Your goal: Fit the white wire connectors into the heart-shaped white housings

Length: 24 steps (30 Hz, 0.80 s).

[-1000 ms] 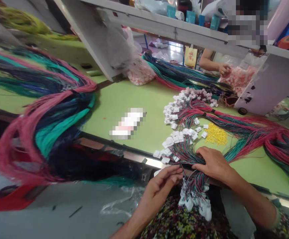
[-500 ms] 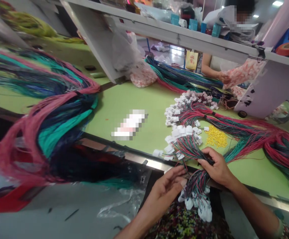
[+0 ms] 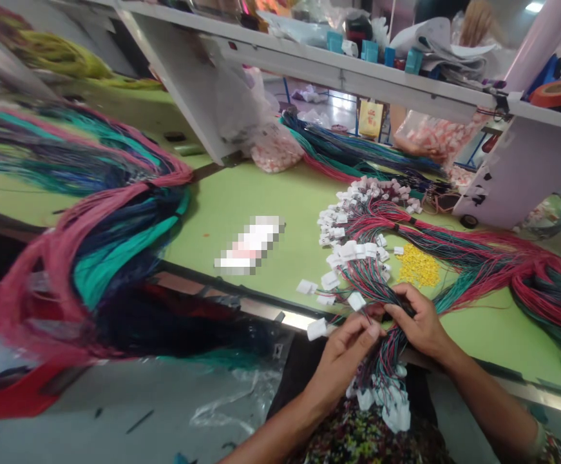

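My right hand (image 3: 418,319) is closed around a bundle of thin wires (image 3: 370,280), red, green and black, at the table's front edge. White connectors (image 3: 352,252) tip the bundle's far end; more white connectors (image 3: 393,406) hang below my hands over my lap. My left hand (image 3: 350,345) is closed, thumb against fingers, on a few wires just left of the right hand. One white connector (image 3: 357,301) stands just above its fingertips, and another white connector (image 3: 317,329) sticks out to its left.
Small yellow pieces (image 3: 418,265) lie piled beyond my right hand. Another bundle with white connectors (image 3: 371,193) lies behind. Large wire hanks (image 3: 130,238) drape over the table's left edge. A shelf (image 3: 309,58) spans the back. A co-worker's arm (image 3: 406,138) shows beside a bag of pinkish pieces (image 3: 447,138).
My left hand has moved right and slightly up, and its fingers have closed on wires. A white connector now stands up at its fingertips. My right hand keeps its hold.
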### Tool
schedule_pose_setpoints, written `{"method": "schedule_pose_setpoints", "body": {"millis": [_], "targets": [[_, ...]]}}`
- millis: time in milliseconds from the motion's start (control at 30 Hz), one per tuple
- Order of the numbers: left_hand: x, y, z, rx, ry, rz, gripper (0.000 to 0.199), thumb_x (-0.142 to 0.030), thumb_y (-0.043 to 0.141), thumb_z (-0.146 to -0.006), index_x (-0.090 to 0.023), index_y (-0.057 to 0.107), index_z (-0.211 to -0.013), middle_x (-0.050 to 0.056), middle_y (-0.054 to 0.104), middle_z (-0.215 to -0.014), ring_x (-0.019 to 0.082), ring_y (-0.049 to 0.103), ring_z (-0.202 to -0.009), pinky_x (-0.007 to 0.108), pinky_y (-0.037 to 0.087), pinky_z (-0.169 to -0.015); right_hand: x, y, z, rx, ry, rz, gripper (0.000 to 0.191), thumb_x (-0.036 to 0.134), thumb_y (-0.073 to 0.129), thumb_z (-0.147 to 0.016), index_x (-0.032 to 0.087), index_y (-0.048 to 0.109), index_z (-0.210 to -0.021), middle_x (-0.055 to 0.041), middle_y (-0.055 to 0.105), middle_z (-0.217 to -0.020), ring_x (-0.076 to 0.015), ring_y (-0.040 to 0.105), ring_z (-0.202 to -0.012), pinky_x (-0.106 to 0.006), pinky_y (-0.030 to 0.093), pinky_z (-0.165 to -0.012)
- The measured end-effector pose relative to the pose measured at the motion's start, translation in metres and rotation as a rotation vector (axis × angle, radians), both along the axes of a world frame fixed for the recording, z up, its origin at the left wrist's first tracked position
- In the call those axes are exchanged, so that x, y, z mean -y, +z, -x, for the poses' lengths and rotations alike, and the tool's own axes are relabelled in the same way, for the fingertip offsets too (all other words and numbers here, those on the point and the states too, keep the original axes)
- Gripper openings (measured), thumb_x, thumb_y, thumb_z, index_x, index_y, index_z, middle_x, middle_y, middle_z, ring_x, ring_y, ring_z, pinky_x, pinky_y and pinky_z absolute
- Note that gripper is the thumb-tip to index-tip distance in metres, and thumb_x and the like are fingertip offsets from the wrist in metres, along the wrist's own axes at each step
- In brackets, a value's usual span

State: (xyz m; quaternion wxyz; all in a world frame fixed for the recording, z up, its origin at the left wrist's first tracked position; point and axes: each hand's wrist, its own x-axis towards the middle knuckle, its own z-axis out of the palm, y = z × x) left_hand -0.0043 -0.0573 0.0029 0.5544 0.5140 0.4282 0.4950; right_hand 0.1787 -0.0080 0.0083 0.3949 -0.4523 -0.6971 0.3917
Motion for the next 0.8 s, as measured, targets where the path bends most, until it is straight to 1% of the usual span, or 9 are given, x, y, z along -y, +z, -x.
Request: {"method": "schedule_pose_setpoints", "body": {"millis": [100, 167, 267, 300, 333, 400, 567, 667, 800], "targets": [[0.005, 0.005, 0.004, -0.178, -0.257, -0.205, 0.023, -0.036, 0.064, -0.092, -0.026, 0.080, -0.078, 0.009, 0.078, -0.105, 0.028, 0.070, -0.101, 0.044, 0.054, -0.096, -0.001, -0.002, 0.002, 0.009, -0.044, 0.013, 0.013, 0.032, 0.060, -0.094, 0.021, 0.062, -0.102, 0.0004, 0.061, -0.082, -0.0166, 0.057, -0.074, -0.027, 0.047, -0.070], [0.006, 0.006, 0.007, -0.174, -0.310, -0.270, 0.019, -0.033, 0.066, -0.091, -0.027, 0.082, -0.082, 0.010, 0.079, -0.105, 0.027, 0.072, -0.098, 0.044, 0.056, -0.094, -0.003, -0.002, 0.002, 0.003, -0.056, 0.025, 0.013, 0.033, 0.061, -0.093, 0.021, 0.061, -0.100, 0.0014, 0.059, -0.080, -0.0159, 0.055, -0.072, -0.027, 0.046, -0.068], [0.001, 0.002, 0.007, -0.013, -0.042, -0.093, 0.021, -0.039, 0.069, -0.089, -0.024, 0.083, -0.088, 0.010, 0.081, -0.102, 0.025, 0.075, -0.090, 0.037, 0.062, -0.081, -0.003, 0.000, 0.003, -0.025, -0.029, 0.030, 0.014, 0.033, 0.061, -0.093, 0.021, 0.062, -0.100, 0.0009, 0.060, -0.082, -0.0164, 0.056, -0.074, -0.027, 0.046, -0.070], [-0.002, 0.000, 0.006, 0.045, 0.153, -0.016, 0.024, -0.042, 0.069, -0.089, -0.023, 0.083, -0.089, 0.010, 0.081, -0.099, 0.025, 0.075, -0.091, 0.036, 0.062, -0.083, -0.003, 0.001, 0.002, -0.037, -0.019, 0.029, 0.014, 0.033, 0.060, -0.094, 0.021, 0.062, -0.101, 0.0007, 0.060, -0.083, -0.0164, 0.056, -0.075, -0.027, 0.046, -0.071], [-0.007, -0.002, 0.005, 0.077, 0.221, 0.048, 0.025, -0.043, 0.071, -0.087, -0.021, 0.083, -0.089, 0.009, 0.082, -0.098, 0.025, 0.075, -0.093, 0.036, 0.061, -0.086, -0.003, 0.002, 0.002, -0.048, -0.009, 0.028, 0.014, 0.033, 0.060, -0.094, 0.021, 0.062, -0.101, 0.0005, 0.060, -0.084, -0.0164, 0.056, -0.075, -0.027, 0.046, -0.072], [-0.017, -0.003, 0.002, 0.156, 0.302, 0.097, 0.029, -0.046, 0.077, -0.081, -0.019, 0.083, -0.085, 0.008, 0.081, -0.088, 0.024, 0.074, -0.085, 0.035, 0.063, -0.077, -0.002, 0.002, 0.000, -0.074, 0.008, 0.038, 0.013, 0.033, 0.061, -0.094, 0.021, 0.062, -0.100, 0.0010, 0.060, -0.083, -0.0157, 0.055, -0.073, -0.026, 0.046, -0.071], [-0.034, 0.000, -0.001, 0.178, 0.347, 0.128, 0.032, -0.050, 0.077, -0.080, -0.018, 0.077, -0.074, 0.000, 0.070, -0.067, 0.015, 0.061, -0.056, 0.024, 0.053, -0.046, 0.001, 0.002, -0.001, -0.118, 0.040, 0.135, 0.025, 0.034, 0.078, -0.080, 0.023, 0.058, -0.090, 0.0037, 0.059, -0.077, -0.0148, 0.054, -0.067, -0.025, 0.044, -0.065], [-0.040, 0.001, 0.002, 0.039, 0.388, -0.035, 0.039, -0.047, 0.075, -0.083, -0.018, 0.067, -0.058, -0.003, 0.057, -0.059, 0.012, 0.053, -0.055, 0.022, 0.048, -0.050, 0.001, 0.003, 0.003, -0.023, 0.058, 0.112, 0.026, 0.029, 0.079, -0.075, 0.022, 0.057, -0.087, 0.0037, 0.061, -0.078, -0.0154, 0.055, -0.070, -0.026, 0.044, -0.068], [-0.044, 0.000, 0.010, -0.047, 0.311, -0.102, 0.036, -0.044, 0.072, -0.085, -0.018, 0.069, -0.060, -0.002, 0.060, -0.060, 0.013, 0.056, -0.056, 0.023, 0.048, -0.055, 0.002, 0.005, 0.010, 0.125, 0.031, 0.058, 0.007, 0.023, 0.064, -0.084, 0.020, 0.061, -0.089, 0.0016, 0.064, -0.077, -0.0161, 0.056, -0.067, -0.027, 0.045, -0.067]]}}
